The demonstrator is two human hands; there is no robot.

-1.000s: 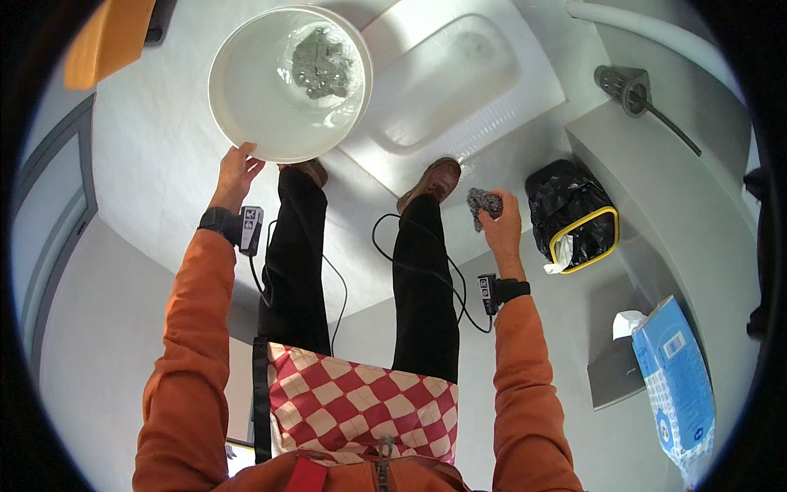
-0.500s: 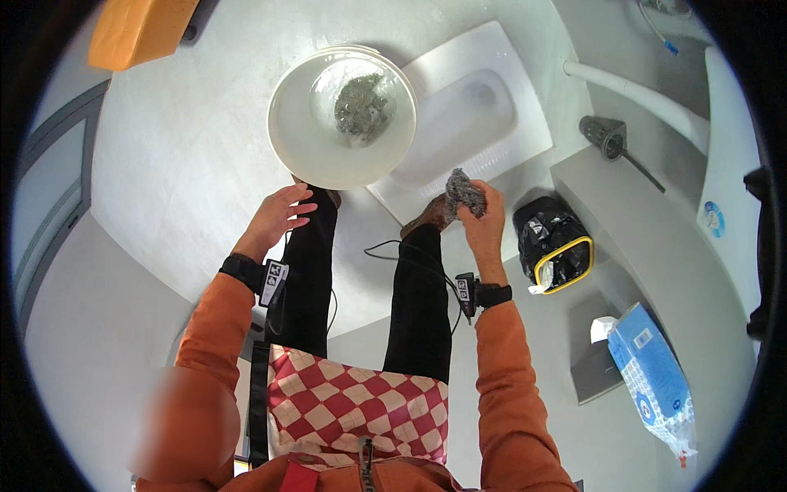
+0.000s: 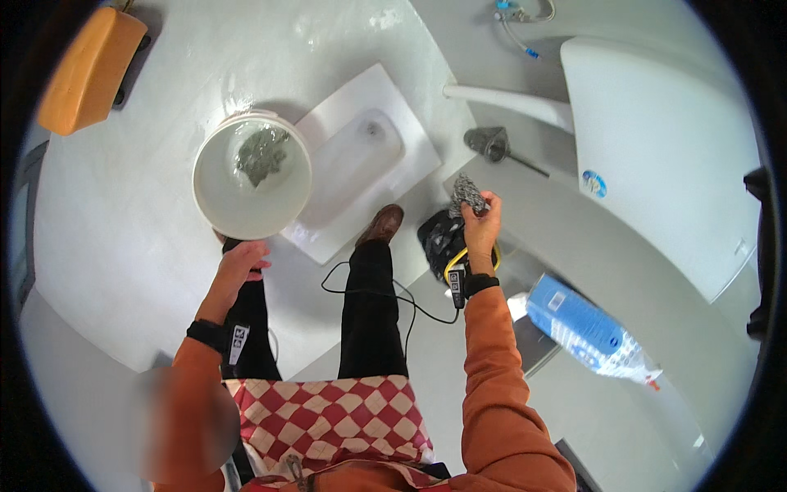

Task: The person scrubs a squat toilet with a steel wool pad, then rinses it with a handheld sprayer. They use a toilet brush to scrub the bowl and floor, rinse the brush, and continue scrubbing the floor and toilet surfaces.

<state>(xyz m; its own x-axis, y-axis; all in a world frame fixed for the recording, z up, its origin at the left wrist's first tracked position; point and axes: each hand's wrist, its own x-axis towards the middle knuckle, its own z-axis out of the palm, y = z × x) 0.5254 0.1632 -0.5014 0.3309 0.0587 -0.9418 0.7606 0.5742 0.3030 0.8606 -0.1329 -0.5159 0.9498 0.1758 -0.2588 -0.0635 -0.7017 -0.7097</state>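
My right hand (image 3: 483, 221) grips a bunched grey rag (image 3: 466, 194) with a rough, speckled texture, held out over the black-lined trash bin (image 3: 440, 239). The rag's upper end sticks out beyond my fingers. My left hand (image 3: 244, 261) hangs with loosely bent fingers and nothing in it, just below the near rim of a white bucket (image 3: 215, 197). Inside the bucket is water with a dark grey-green cloth-like clump (image 3: 261, 156) at the far side. Beside the bucket, a white squat toilet (image 3: 344, 168) is set in the floor.
A yellow ring tops the bin. Past it, a dark toilet-brush holder (image 3: 489, 144) with a long handle lies by a ledge. A blue tissue pack (image 3: 578, 324) rests at right. A white pipe (image 3: 512, 105) joins the white tank (image 3: 656, 156). An orange stool (image 3: 94, 70) stands far left.
My view has turned right, so the bucket and toilet sit farther left. My right hand with the rag has moved right, over the bin. The left hand's fingers are less spread.
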